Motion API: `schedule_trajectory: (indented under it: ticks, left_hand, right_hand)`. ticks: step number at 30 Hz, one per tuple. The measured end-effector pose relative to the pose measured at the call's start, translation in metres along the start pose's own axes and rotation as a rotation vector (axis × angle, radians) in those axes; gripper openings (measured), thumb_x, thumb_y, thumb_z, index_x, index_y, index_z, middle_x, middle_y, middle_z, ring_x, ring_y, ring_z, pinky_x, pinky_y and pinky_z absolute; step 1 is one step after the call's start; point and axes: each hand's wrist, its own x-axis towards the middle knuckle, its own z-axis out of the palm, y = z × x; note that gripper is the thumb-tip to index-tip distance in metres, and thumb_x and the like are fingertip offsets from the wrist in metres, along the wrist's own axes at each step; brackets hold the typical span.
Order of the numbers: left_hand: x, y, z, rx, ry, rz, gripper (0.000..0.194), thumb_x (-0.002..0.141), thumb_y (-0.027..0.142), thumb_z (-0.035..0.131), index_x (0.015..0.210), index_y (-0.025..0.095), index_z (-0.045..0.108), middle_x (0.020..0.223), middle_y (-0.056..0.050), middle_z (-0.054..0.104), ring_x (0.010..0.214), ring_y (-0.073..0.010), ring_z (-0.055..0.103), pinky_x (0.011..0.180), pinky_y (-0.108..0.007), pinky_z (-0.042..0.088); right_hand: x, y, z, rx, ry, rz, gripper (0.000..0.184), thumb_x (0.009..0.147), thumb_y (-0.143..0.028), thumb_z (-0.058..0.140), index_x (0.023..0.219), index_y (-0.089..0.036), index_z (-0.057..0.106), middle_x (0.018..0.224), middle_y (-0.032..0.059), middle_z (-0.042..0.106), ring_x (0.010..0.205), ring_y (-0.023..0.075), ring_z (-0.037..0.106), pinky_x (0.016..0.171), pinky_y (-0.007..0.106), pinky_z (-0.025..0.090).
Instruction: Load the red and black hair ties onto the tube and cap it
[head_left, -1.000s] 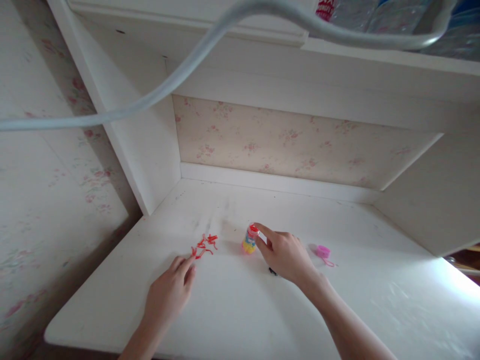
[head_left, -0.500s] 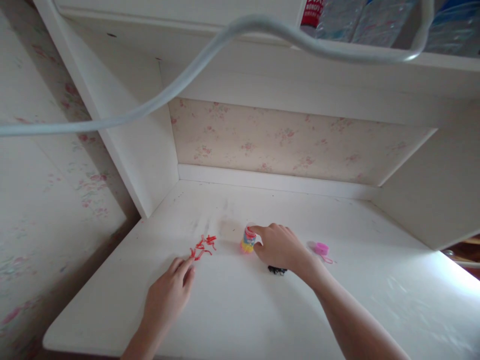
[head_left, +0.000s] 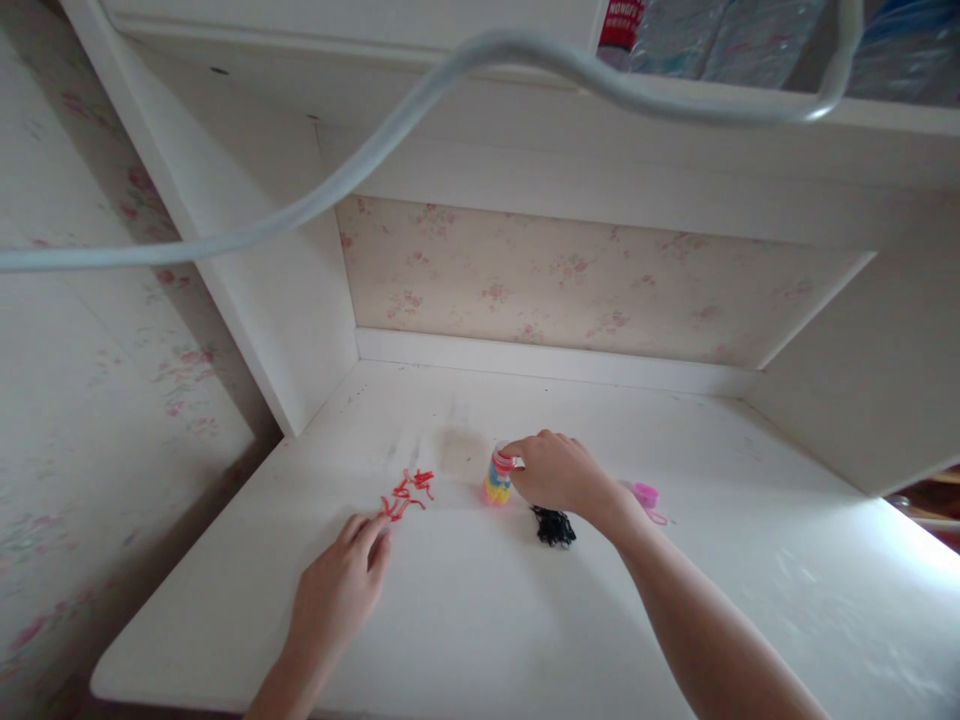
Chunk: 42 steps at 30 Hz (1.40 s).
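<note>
Thin red elastic strands [head_left: 409,488] lie in a loose bunch left of the middle of the white tabletop. My left hand [head_left: 341,585] rests at their near end, fingertips touching them, with a small gap between thumb and index finger. A small clear jar [head_left: 497,482] with yellow pieces low inside and a blue label stands upright. Over its mouth, my right hand [head_left: 559,470] has its fingers bent and closed at the red-looking rim; what they may pinch is hidden. A pile of black elastic bands [head_left: 553,527] lies beneath the right wrist.
A pink lid with a loop [head_left: 645,495] lies right of my right forearm. A white cable [head_left: 517,50] crosses the upper view. Plastic-wrapped bottles [head_left: 682,40] stand on the shelf above. White side panels and a papered back wall [head_left: 525,280] enclose the desk.
My right hand has shifted slightly up and its fingers have closed over the jar's mouth, with the thumb off the jar's side. More of the black bands shows. My left hand stays put.
</note>
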Motion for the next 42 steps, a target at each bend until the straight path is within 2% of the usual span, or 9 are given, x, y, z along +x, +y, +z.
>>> schedule_trajectory:
  ticks: [9, 14, 18, 23, 29, 32, 35, 38, 42]
  left_hand:
    - [0.006, 0.001, -0.006, -0.016, -0.084, -0.011, 0.023, 0.094, 0.03, 0.04, 0.106, 0.024, 0.059, 0.111, -0.002, 0.061, 0.081, -0.0153, 0.067, 0.065, -0.024, 0.047]
    - [0.013, -0.003, -0.008, 0.009, -0.1, -0.01, 0.025, 0.093, 0.03, 0.041, 0.112, 0.023, 0.057, 0.114, -0.005, 0.059, 0.08, -0.016, 0.067, 0.063, -0.024, 0.046]
    - [0.018, -0.007, -0.007, -0.004, -0.108, 0.012, 0.021, 0.093, 0.028, 0.042, 0.106, 0.023, 0.057, 0.114, -0.004, 0.06, 0.084, -0.0166, 0.066, 0.066, -0.024, 0.046]
    - [0.022, -0.01, -0.006, -0.06, -0.134, 0.041, 0.016, 0.093, 0.027, 0.042, 0.095, 0.022, 0.057, 0.104, -0.003, 0.062, 0.085, -0.016, 0.066, 0.072, -0.024, 0.046]
    - [0.028, -0.009, -0.007, -0.055, -0.128, 0.041, 0.02, 0.094, 0.029, 0.04, 0.101, 0.024, 0.058, 0.108, -0.003, 0.062, 0.087, -0.0162, 0.065, 0.074, -0.024, 0.046]
    - [0.03, -0.008, -0.007, -0.014, -0.154, 0.041, 0.022, 0.095, 0.028, 0.038, 0.095, 0.023, 0.06, 0.104, -0.003, 0.063, 0.085, -0.016, 0.065, 0.071, -0.024, 0.046]
    - [0.032, -0.008, -0.006, -0.021, -0.145, 0.042, 0.025, 0.095, 0.027, 0.036, 0.096, 0.022, 0.06, 0.105, -0.004, 0.063, 0.087, -0.0163, 0.065, 0.074, -0.025, 0.046]
    - [0.033, -0.007, -0.006, -0.067, -0.146, 0.053, 0.025, 0.095, 0.028, 0.036, 0.101, 0.023, 0.06, 0.107, -0.004, 0.065, 0.093, -0.0169, 0.064, 0.081, -0.026, 0.046]
    - [0.032, 0.001, -0.013, -0.066, -0.159, 0.022, 0.025, 0.095, 0.028, 0.037, 0.104, 0.025, 0.061, 0.108, -0.003, 0.068, 0.094, -0.0181, 0.065, 0.081, -0.028, 0.046]
  right_hand:
    - [-0.008, 0.005, -0.001, 0.108, 0.076, 0.055, 0.047, 0.076, -0.024, 0.045, 0.115, -0.037, 0.067, 0.097, 0.0069, 0.072, 0.088, 0.025, 0.066, 0.074, 0.033, 0.043]
    - [-0.012, 0.008, 0.0, 0.135, 0.137, 0.05, 0.047, 0.077, -0.023, 0.044, 0.115, -0.037, 0.068, 0.095, 0.007, 0.072, 0.085, 0.0245, 0.066, 0.072, 0.032, 0.042]
    - [-0.014, 0.007, 0.001, 0.123, 0.137, 0.039, 0.047, 0.077, -0.022, 0.044, 0.115, -0.036, 0.068, 0.095, 0.0075, 0.072, 0.084, 0.0241, 0.066, 0.07, 0.031, 0.041]
    - [-0.014, 0.006, 0.002, 0.085, 0.189, 0.036, 0.042, 0.081, -0.022, 0.041, 0.11, -0.034, 0.069, 0.089, 0.0072, 0.072, 0.081, 0.0229, 0.066, 0.068, 0.029, 0.04]
    - [-0.015, 0.013, 0.009, 0.163, 0.313, 0.031, 0.039, 0.083, -0.02, 0.04, 0.1, -0.032, 0.072, 0.089, 0.0026, 0.073, 0.078, 0.0182, 0.065, 0.064, 0.025, 0.038]
    - [-0.017, 0.016, 0.017, 0.266, 0.406, 0.038, 0.037, 0.084, -0.021, 0.04, 0.099, -0.033, 0.072, 0.089, 0.0001, 0.074, 0.076, 0.0163, 0.065, 0.064, 0.024, 0.038]
    - [-0.02, 0.017, 0.03, 0.408, 0.477, 0.063, 0.033, 0.083, -0.023, 0.044, 0.099, -0.031, 0.072, 0.077, -0.0008, 0.072, 0.065, 0.0141, 0.062, 0.06, 0.023, 0.037]
    - [-0.026, 0.017, 0.051, 0.603, 0.517, 0.077, 0.03, 0.083, -0.026, 0.046, 0.097, -0.027, 0.072, 0.057, -0.0021, 0.062, 0.052, 0.0118, 0.054, 0.054, 0.022, 0.035]
    - [-0.035, 0.018, 0.085, 0.876, 0.542, 0.105, 0.029, 0.085, -0.031, 0.047, 0.089, -0.021, 0.073, 0.05, -0.003, 0.052, 0.045, 0.01, 0.044, 0.047, 0.021, 0.032]
